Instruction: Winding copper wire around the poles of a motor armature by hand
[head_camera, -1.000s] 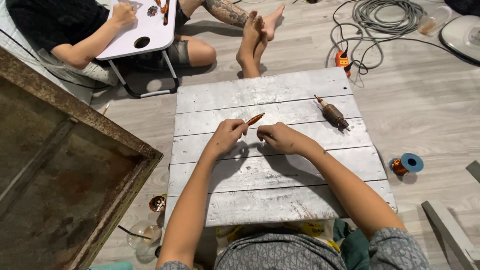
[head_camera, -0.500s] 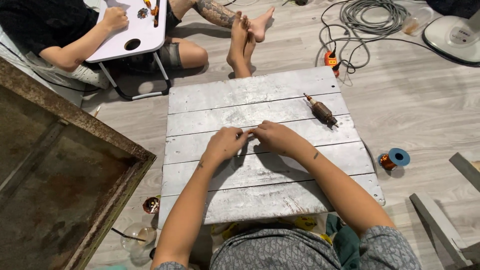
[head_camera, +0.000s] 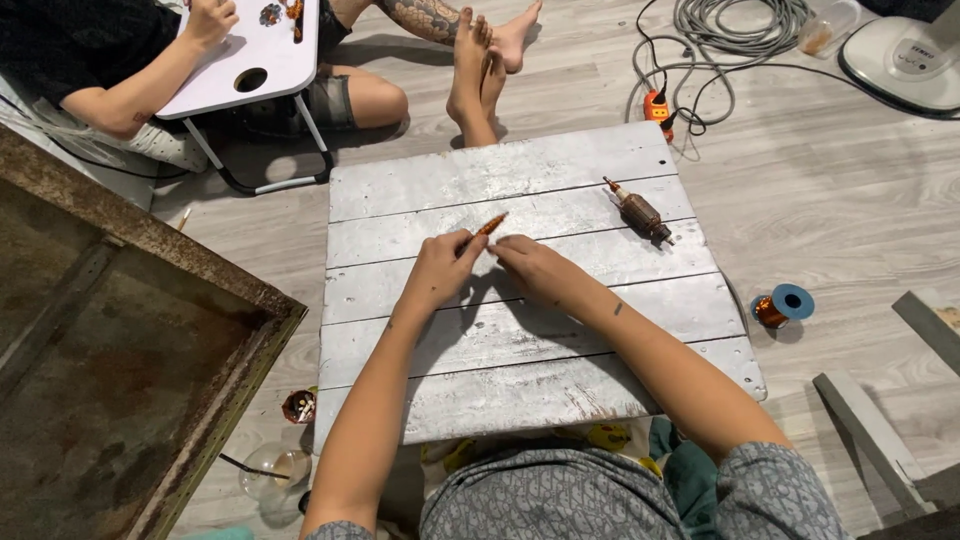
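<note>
Pinching a thin orange-brown stick (head_camera: 487, 227), the left hand (head_camera: 440, 272) has its fingers closed on the lower end, tip pointing to two o'clock, while the right hand (head_camera: 530, 268) curls beside it, its hold unclear. Judging by this, work is mid-way: the wound motor armature (head_camera: 638, 211) lies untouched at two o'clock on the bench (head_camera: 520, 390), the copper wire spool (head_camera: 783, 305) on the floor at three o'clock.

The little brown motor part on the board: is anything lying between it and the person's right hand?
No. In the head view, only bare grey planks of the board lie between the motor part and the right hand.
</note>
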